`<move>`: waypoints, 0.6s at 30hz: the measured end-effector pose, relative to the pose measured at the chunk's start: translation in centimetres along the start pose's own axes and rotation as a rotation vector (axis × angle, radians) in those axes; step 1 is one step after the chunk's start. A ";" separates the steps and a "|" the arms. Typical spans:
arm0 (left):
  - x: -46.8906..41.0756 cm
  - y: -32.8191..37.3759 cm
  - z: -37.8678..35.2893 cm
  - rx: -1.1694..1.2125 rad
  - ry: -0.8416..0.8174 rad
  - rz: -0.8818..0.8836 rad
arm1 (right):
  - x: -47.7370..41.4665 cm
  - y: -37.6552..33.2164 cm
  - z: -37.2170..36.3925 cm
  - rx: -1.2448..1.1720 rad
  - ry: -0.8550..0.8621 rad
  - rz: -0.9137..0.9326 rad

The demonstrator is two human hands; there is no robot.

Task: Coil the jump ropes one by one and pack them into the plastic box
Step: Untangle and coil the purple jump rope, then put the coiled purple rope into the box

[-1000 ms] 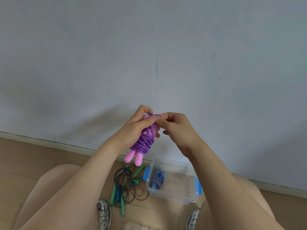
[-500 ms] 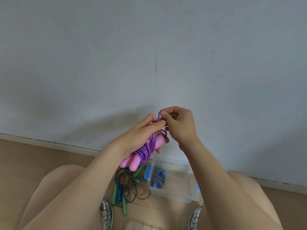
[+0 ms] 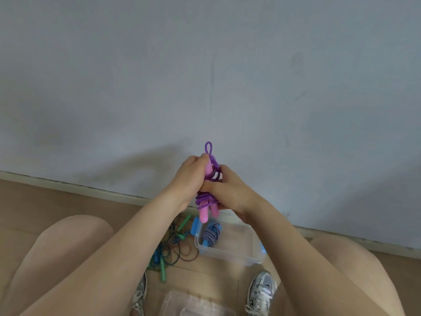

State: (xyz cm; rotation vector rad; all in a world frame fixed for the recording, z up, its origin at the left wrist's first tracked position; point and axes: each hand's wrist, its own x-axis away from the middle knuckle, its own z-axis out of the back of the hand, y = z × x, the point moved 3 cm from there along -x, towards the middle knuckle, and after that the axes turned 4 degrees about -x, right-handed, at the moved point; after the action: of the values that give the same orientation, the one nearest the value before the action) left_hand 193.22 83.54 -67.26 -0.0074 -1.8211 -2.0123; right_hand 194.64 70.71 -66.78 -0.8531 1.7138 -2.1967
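Above the plastic box [image 3: 230, 259], our left grip [image 3: 189, 176] and right grip [image 3: 230, 191] both clasp the purple jump rope [image 3: 205, 198], wound round its pink handles [image 3: 203, 215]; we should pinch the turns tight and tuck the top loop [image 3: 208, 148] under. The box holds one coiled braided rope [image 3: 213, 231] at its left end; tangled green-handled ropes [image 3: 163, 270] lie left of it.

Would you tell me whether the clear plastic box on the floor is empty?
Not empty: the open clear plastic box holds one coiled blue-and-white braided jump rope at its left end.
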 end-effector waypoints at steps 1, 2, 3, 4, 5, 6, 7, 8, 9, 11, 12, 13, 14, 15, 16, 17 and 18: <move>-0.2 -0.2 -0.4 -0.022 -0.043 0.017 | -0.5 0.7 0.2 0.069 0.055 0.025; -0.2 -0.3 -0.8 -0.075 -0.091 0.025 | -0.8 1.5 0.4 0.117 0.091 0.024; -0.4 -0.6 -1.0 -0.172 -0.131 0.018 | -1.1 2.2 0.5 0.158 0.104 0.006; -0.7 -1.0 -1.2 -0.319 -0.146 -0.005 | -1.4 3.0 0.6 0.192 0.105 -0.016; -1.0 -1.6 -1.1 -0.513 -0.140 -0.041 | -1.9 3.9 0.8 0.229 0.107 -0.036; -1.2 -1.9 -1.0 -0.719 -0.125 -0.098 | -2.2 4.7 1.0 0.261 0.105 -0.063; -1.3 -2.2 -1.0 -0.898 -0.117 -0.172 | -2.7 5.6 1.3 0.299 0.101 -0.107; -1.5 -2.6 -1.1 -1.048 -0.131 -0.238 | -3.1 6.6 1.7 0.351 0.098 -0.168; -1.8 -3.1 -1.3 -1.174 -0.166 -0.291 | -3.5 7.8 2.2 0.405 0.091 -0.236; -2.5 -4.1 -1.6 -1.319 -0.266 -0.319 | -4.8 10.7 3.1 0.446 0.069 -0.382; -2.9 -4.7 -1.7 -1.343 -0.315 -0.295 | -5.5 12.2 3.5 0.430 0.074 -0.440; -3.4 -5.4 -1.8 -1.361 -0.355 -0.265 | -6.0 13.8 3.6 0.393 0.097 -0.493; -3.7 -6.0 -1.7 -1.383 -0.393 -0.225 | -6.4 15.6 3.6 0.351 0.128 -0.534; -4.1 -6.6 -1.5 -1.404 -0.426 -0.188 | -6.9 17.4 3.5 0.325 0.149 -0.556; -4.6 -7.2 -1.4 -1.419 -0.458 -0.159 | -7.1 19.1 3.3 0.322 0.156 -0.580; -5.0 -7.7 -1.4 -1.423 -0.491 -0.145 | -7.3 20.6 3.2 0.338 0.154 -0.589; -5.4 -8.0 -1.4 -1.414 -0.517 -0.142 | -7.6 22.1 3.1 0.362 0.143 -0.592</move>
State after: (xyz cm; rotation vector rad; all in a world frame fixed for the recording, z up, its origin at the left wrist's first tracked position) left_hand 195.99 84.23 -76.58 -0.8612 -0.2017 -3.1145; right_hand 198.73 65.64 -89.46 -1.2405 1.1381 -2.8864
